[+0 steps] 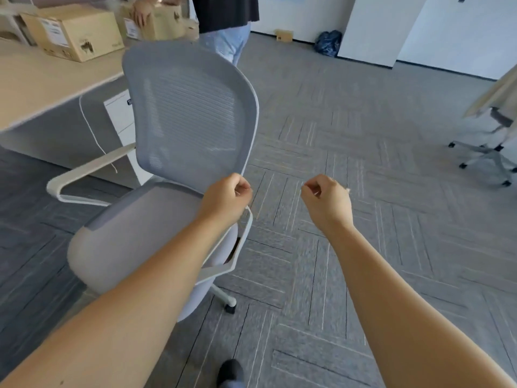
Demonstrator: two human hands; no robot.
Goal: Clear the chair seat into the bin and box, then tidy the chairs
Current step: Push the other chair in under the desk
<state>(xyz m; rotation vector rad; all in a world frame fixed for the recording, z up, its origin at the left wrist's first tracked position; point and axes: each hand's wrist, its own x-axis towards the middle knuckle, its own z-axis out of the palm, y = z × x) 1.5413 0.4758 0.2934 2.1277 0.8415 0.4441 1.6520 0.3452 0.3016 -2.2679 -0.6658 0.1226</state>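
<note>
Both bare forearms stretched forward, left hand (228, 198) with fingers curled into a loose fist holding nothing, right hand (327, 201) likewise curled and apart from it, wrists level, knuckles up

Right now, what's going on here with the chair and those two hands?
A person stands over a grey office chair beside a desk. Its seat looks bare. The left hand is curled, close to the chair's back and armrest; whether it grips anything is unclear. The right hand is curled over the carpet, holding nothing visible. Another person stands behind with a cardboard box; a second chair sits far right.
</note>
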